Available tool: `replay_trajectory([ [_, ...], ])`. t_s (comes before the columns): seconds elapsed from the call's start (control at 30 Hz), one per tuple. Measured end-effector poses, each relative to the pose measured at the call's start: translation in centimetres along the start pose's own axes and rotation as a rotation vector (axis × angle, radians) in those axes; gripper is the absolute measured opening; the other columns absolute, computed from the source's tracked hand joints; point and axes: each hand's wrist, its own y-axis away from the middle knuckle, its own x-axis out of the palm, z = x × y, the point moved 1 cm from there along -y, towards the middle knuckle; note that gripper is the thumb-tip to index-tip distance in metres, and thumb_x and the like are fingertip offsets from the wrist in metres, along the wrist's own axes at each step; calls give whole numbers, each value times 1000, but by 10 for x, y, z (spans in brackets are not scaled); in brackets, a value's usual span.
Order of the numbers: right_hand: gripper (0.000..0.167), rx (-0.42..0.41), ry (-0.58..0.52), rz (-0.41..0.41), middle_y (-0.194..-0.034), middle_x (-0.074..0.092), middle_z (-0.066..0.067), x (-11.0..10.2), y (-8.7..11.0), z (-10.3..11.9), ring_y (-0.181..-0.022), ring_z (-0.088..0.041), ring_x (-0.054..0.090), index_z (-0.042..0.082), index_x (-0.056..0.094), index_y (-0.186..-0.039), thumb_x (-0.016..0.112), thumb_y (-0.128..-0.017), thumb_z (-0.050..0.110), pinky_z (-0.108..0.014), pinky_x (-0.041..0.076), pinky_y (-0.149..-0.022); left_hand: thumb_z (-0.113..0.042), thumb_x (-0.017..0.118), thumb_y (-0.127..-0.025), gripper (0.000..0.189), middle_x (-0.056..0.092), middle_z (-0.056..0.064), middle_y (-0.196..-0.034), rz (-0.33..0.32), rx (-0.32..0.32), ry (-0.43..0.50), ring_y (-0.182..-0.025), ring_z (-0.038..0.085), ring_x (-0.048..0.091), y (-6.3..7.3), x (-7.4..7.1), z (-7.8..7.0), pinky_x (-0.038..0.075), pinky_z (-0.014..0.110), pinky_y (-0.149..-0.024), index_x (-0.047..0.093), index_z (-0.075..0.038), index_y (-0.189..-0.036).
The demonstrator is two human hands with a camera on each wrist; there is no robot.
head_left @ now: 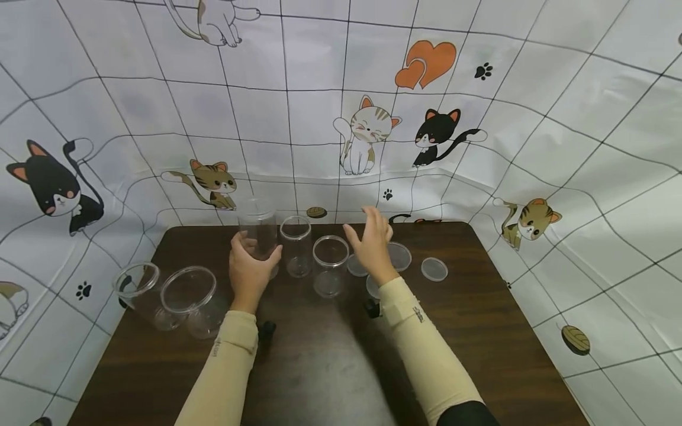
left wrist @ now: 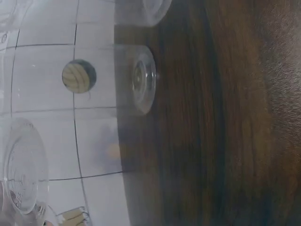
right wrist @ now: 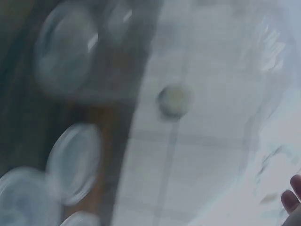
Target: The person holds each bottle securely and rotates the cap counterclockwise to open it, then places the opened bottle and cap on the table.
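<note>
My left hand (head_left: 251,269) grips a tall clear jar (head_left: 258,228) near the back edge of the table, thumb on its right side. To the right of it stand a narrow clear jar (head_left: 296,248) and a wider open-topped one (head_left: 328,266). In the left wrist view, the base of a jar (left wrist: 23,169) shows at lower left, and a standing jar (left wrist: 143,80) rests on the wood. My right hand (head_left: 373,242) is raised above clear round lids (head_left: 399,256), fingers spread, holding nothing. The right wrist view is blurred; fingertips (right wrist: 291,193) show at its right edge beyond lids (right wrist: 75,162).
Two wide-mouthed clear jars (head_left: 189,296) stand at the left edge of the dark wooden table (head_left: 319,367). A separate clear lid (head_left: 434,269) lies at the right. A white cat-print sheet (head_left: 314,118) surrounds the table's back and sides.
</note>
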Motion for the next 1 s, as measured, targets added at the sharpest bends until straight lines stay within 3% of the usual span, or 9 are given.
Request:
replay_trajectory([
  [0.1, 83, -51, -118, 87, -156, 33, -19, 6, 1, 35, -144, -37, 30, 1, 34, -152, 57, -98, 59, -60, 16, -117, -42, 90, -73, 89, 59, 15, -117, 4, 53, -30, -101, 35, 60, 9, -2, -4, 48, 53, -86, 45, -5, -140],
  [0.2, 111, -64, -257, 231, -157, 33, -20, 15, 5, 63, -145, -37, 31, 2, 29, -156, 51, -83, 82, -59, 25, -117, -41, 91, -72, 91, 58, 17, -117, 25, 115, -70, -98, 37, 61, 20, -3, -10, 50, 55, -82, 44, -3, -141],
  [0.33, 127, -19, -444, 364, -149, 44, -16, 31, 11, 88, -136, -32, 45, 7, 29, -157, 53, -66, 92, -53, 39, -111, -41, 90, -73, 91, 59, 18, -119, 91, 155, -122, -96, 39, 63, 36, -3, -18, 53, 58, -76, 43, -4, -142],
  [0.43, 109, 45, -592, 362, -138, 54, -9, 42, 17, 99, -123, -24, 56, 12, 37, -154, 68, -74, 79, -45, 47, -103, -43, 90, -72, 94, 60, 21, -121, 141, 136, -145, -99, 42, 65, 47, -4, -21, 53, 60, -76, 41, -5, -143],
  [0.53, 80, 99, -719, 322, -129, 60, -4, 48, 22, 104, -113, -18, 61, 16, 45, -148, 80, -85, 51, -38, 51, -96, -45, 90, -71, 97, 62, 23, -121, 178, 117, -138, -103, 45, 65, 51, -6, -19, 52, 62, -79, 40, -8, -145],
  [0.6, 70, 129, -768, 308, -125, 62, -3, 49, 23, 105, -110, -18, 62, 18, 48, -146, 81, -87, 36, -37, 52, -92, -44, 91, -70, 98, 64, 23, -120, 211, 129, -113, -104, 45, 65, 51, -8, -17, 52, 62, -82, 40, -9, -146],
  [0.7, 65, 117, -772, 336, -124, 63, -5, 47, 20, 103, -109, -20, 63, 19, 49, -145, 80, -88, 31, -37, 53, -91, -40, 91, -71, 96, 65, 20, -119, 288, 168, -67, -106, 41, 65, 46, -13, -13, 51, 59, -86, 39, -10, -147],
  [0.8, 72, 82, -741, 389, -124, 64, -6, 43, 15, 97, -109, -19, 63, 18, 49, -146, 79, -86, 46, -37, 53, -90, -34, 91, -73, 91, 66, 13, -118, 413, 203, 14, -104, 33, 66, 39, -19, -12, 53, 52, -86, 40, -12, -145],
  [1.0, 116, 37, -882, 552, -136, 58, -15, 37, 6, 90, -114, -18, 58, 4, 43, -151, 76, -68, 78, -38, 48, -99, 0, 83, -80, 76, 60, 19, -124, 843, 158, 440, -110, 32, 64, 25, -26, -19, 57, 39, -89, 40, -5, -143],
])
